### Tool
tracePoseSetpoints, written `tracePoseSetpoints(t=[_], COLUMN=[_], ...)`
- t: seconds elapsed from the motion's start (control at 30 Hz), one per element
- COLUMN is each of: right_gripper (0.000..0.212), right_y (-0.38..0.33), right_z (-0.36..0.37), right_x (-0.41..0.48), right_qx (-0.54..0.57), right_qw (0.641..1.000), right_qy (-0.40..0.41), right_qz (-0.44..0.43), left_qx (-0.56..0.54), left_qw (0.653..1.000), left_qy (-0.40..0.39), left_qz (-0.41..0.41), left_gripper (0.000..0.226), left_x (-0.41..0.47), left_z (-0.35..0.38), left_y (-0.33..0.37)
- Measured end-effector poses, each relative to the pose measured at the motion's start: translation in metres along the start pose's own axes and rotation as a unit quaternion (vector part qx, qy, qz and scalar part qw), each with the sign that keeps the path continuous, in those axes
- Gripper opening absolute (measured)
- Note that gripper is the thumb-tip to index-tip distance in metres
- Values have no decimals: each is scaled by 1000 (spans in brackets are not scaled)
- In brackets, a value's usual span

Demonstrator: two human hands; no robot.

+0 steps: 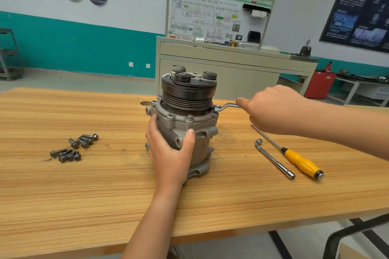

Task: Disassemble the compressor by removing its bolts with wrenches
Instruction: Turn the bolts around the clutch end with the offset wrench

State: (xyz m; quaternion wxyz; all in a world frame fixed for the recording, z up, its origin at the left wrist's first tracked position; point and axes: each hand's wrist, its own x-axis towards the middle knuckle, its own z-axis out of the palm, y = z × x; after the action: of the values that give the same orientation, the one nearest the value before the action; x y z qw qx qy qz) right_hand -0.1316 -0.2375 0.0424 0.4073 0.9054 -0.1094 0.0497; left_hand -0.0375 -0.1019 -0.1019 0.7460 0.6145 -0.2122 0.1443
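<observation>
Teal-and-white walls with posters stand behind a grey cabinet (221, 78) that carries one wiring-diagram board (210, 17). Nearer to me runs one long wooden table (105, 185), and on it, about the middle, I see the single compressor (203, 141) standing upright with its grooved pulley (187, 95) on top.

From my feed, the left hand (168, 153) grips the near side of the compressor body, fingers round the left flank and thumb pressed on the front. The right hand (271, 109) is closed round the handle of one ring wrench (226, 107). The wrench's ring end sits at the right edge of the flange just below the pulley. I count two bolt heads (190, 116) on the flange's near edge.

Loose bolts lie in two small heaps well to the left of the compressor: a farther heap (84, 141) and a nearer heap (66, 155), roughly four in each, though they overlap too much for a sure count.

To the right of the compressor lie two more tools side by side: one L-shaped socket wrench (273, 159) and one screwdriver (301, 163) with a yellow handle, its shaft passing under the right forearm.
</observation>
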Motion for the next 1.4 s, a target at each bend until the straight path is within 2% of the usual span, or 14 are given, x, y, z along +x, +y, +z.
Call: tracePoseSetpoints(t=[0.1, 0.2, 0.33, 0.4, 0.47, 0.53, 0.6, 0.73, 0.83, 0.9, 0.97, 1.03, 1.27, 1.4], right_gripper=[30, 29, 34, 25, 21, 29, 27, 19, 23, 38, 54, 61, 53, 56], right_y=[7, 1, -17, -18, -12, -1, 5, -5, -18, -24, -28, -32, -31, -29], right_z=[17, 28, 36, 36, 33, 28, 21, 14, 8, 2, -4, -10, -21, -17], right_x=[18, 48, 71, 65, 54, 36, 15, -22, -28, -25, -21, -19, -20, -17], right_qx=[3, 52, 141, 202, 292, 382, 424, 304, 230, 173, 107, 45, -55, -80], right_qw=[1000, 995, 946, 932, 907, 868, 851, 938, 968, 982, 992, 998, 998, 995], right_qy=[25, 88, 290, 300, 299, 285, 268, 118, 46, 13, -3, -22, -23, -11], right_qz=[4, -14, -37, -32, 47, 140, 152, 119, 87, 78, 64, 44, -35, -52], left_qx=[8, 14, 23, 25, 24, 22, 21, 18, 18, 18, 17, 16, -4, -8], left_qw=[1000, 1000, 1000, 1000, 1000, 1000, 1000, 1000, 1000, 1000, 1000, 1000, 1000, 1000], left_qy=[2, 3, 4, 5, 4, 6, 8, 8, 8, 10, 11, 11, 18, 25], left_qz=[3, 4, 7, 6, 3, 2, 1, -1, -2, -3, -5, -7, -9, -3], left_gripper=[95, 94, 94, 94, 94, 93, 93, 93, 93, 93, 94, 94, 95, 96], left_x=[1, 1, 2, 2, 2, 1, 1, 1, 0, 0, 0, 0, -1, 0], left_z=[0, 1, 1, 1, 1, 2, 2, 2, 2, 2, 3, 3, 4, 5], left_y=[0, 1, 0, 0, -1, -2, -2, -1, -1, -1, 0, 0, -1, -2])
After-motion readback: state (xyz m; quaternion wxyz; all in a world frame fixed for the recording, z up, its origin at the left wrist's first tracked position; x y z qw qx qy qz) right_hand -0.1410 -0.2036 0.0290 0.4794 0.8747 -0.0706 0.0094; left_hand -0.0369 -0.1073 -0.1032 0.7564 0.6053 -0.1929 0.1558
